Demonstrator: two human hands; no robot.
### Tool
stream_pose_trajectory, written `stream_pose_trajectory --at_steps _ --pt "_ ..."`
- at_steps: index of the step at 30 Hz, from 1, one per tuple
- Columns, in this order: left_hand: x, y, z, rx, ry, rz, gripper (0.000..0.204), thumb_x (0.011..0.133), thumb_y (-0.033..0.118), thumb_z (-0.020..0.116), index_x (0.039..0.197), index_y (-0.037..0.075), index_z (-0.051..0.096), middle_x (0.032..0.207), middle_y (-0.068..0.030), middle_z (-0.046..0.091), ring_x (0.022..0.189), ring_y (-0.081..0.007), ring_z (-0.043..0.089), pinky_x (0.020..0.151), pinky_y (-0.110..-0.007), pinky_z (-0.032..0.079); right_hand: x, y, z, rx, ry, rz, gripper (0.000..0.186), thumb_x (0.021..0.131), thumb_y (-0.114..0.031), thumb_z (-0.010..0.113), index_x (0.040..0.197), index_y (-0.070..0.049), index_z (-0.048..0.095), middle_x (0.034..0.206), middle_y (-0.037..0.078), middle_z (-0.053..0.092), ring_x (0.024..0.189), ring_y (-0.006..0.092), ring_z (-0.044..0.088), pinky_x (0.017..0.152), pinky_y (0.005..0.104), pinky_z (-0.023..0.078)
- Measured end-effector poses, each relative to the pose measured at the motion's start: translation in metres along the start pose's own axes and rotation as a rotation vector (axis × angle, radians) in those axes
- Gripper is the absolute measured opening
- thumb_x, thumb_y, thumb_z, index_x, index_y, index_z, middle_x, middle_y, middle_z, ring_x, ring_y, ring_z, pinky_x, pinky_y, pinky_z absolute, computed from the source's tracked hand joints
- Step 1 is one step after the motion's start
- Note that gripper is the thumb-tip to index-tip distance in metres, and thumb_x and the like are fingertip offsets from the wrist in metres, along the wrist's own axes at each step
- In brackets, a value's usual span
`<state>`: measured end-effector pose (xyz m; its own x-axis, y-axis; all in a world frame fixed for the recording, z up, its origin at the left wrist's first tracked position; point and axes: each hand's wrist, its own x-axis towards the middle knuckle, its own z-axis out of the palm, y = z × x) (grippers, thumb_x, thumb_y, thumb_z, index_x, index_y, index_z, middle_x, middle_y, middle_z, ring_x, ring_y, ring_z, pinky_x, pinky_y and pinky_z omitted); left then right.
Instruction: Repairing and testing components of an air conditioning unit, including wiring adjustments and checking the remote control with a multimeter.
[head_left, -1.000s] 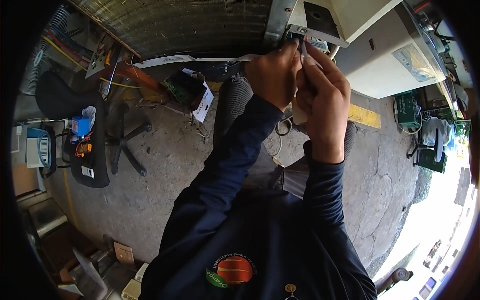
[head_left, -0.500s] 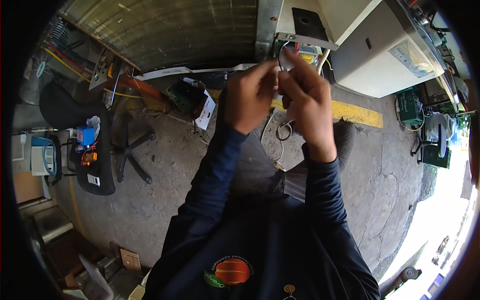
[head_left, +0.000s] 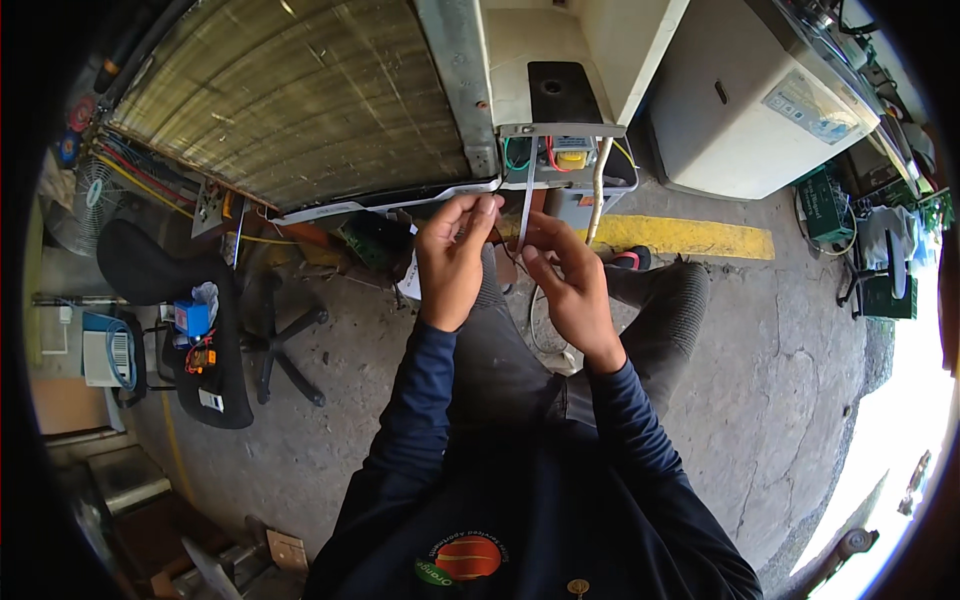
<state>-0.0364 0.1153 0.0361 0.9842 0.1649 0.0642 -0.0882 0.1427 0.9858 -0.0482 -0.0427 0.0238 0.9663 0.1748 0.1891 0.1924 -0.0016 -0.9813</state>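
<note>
In front of an opened appliance with a finned coil (head_left: 310, 90), both my hands are raised. A narrow white strip (head_left: 529, 185) hangs from the wiring compartment's metal edge (head_left: 560, 130). My right hand (head_left: 575, 295) is closed, its thumb and forefinger pinching the strip's lower end. To the left, my left hand (head_left: 452, 265) has thumb and fingertip pressed together beside the coil's lower edge; what they hold is too small to make out. A thin dark wire (head_left: 500, 240) shows between the hands. Inside the compartment sit a transformer with yellow winding (head_left: 572, 158) and red and green wires.
A pale cord (head_left: 599, 195) hangs from the compartment. On the left, an office chair (head_left: 215, 370) carries a blue box (head_left: 191, 318) and an orange device (head_left: 201, 359). A grey-white cabinet (head_left: 735, 110) stands at right. A yellow stripe (head_left: 700, 238) crosses the concrete floor.
My hands have moved down, left and apart from their close position by the compartment. The view has shifted, showing more of the compartment. The white strip now shows hanging between my hands.
</note>
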Motion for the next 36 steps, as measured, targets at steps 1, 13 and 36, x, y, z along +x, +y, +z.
stream_pose_trajectory --at_steps 1,13,36 --pt "0.0 0.003 0.0 0.012 0.007 0.029 0.024 0.11 0.018 0.062 0.123 -0.001 0.068 0.099 -0.0034 0.073 0.076 -0.0076 0.057 0.07 -0.023 0.048 0.0 0.002 -0.001 0.028 0.0 0.03 0.04 0.101 0.001 0.061 0.141 0.002 0.062 0.103 0.008 0.074 0.082 0.0159 0.064 0.076 0.0278 0.051" --pt "-0.022 0.012 -0.012 0.128 -0.147 -0.133 0.021 0.11 0.019 0.06 0.117 0.001 0.069 0.078 0.005 0.054 0.062 -0.0049 0.043 0.055 -0.02 0.034 -0.007 -0.013 -0.024 0.254 0.195 0.107 0.015 0.105 -0.002 0.058 0.119 0.0 0.065 0.099 0.005 0.069 0.077 0.0129 0.059 0.072 0.0252 0.049" --pt "-0.041 -0.002 -0.115 0.719 -0.096 0.1 0.016 0.107 0.014 0.061 0.106 0.001 0.07 0.079 0.0001 0.065 0.067 -0.0112 0.053 0.063 -0.028 0.044 -0.018 -0.035 0.013 0.074 -0.223 -0.172 0.042 0.09 0.007 0.076 0.13 -0.002 0.07 0.12 0.009 0.064 0.106 0.0193 0.066 0.092 0.0307 0.053"
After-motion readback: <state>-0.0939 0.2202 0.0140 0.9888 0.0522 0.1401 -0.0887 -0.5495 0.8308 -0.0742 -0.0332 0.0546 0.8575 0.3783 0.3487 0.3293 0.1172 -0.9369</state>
